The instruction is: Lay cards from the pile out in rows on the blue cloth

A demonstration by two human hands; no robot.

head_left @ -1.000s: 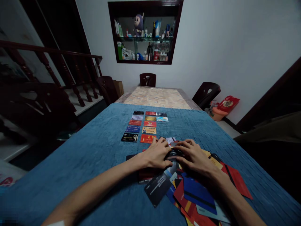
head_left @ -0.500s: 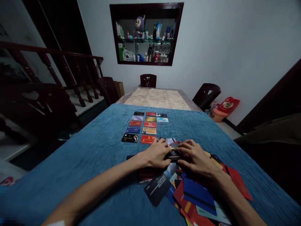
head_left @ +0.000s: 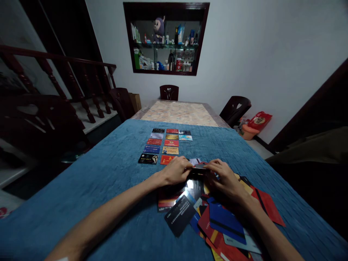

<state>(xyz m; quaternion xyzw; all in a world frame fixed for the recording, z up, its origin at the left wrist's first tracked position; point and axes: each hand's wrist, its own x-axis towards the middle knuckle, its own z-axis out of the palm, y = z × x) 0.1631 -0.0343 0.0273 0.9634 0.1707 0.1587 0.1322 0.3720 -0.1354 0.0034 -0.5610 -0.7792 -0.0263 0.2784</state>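
A dark plastic card (head_left: 199, 169) is held edge-on between both hands, just above a loose pile of cards. My left hand (head_left: 178, 170) pinches its left end and my right hand (head_left: 224, 177) its right end, fingers closed. Beneath and nearer to me lie a black card with white print (head_left: 179, 215), a blue card with a dark stripe (head_left: 227, 221) and several red ones. Beyond my left hand, cards lie face up in neat columns, among them a black VIP card (head_left: 147, 158) and a tan card (head_left: 170, 150). The held card's face is hidden.
A blue cloth (head_left: 114, 181) covers the near part of the table, with a patterned tabletop (head_left: 179, 112) beyond. Dark wooden chairs (head_left: 235, 110) stand around it. A red bag (head_left: 259, 120) sits at the right by the wall. A wall cabinet (head_left: 166, 38) holds bottles and a plush toy.
Both hands have lifted the dark card from lying flatter on the pile to an edge-on tilt. The whole view has shifted slightly.
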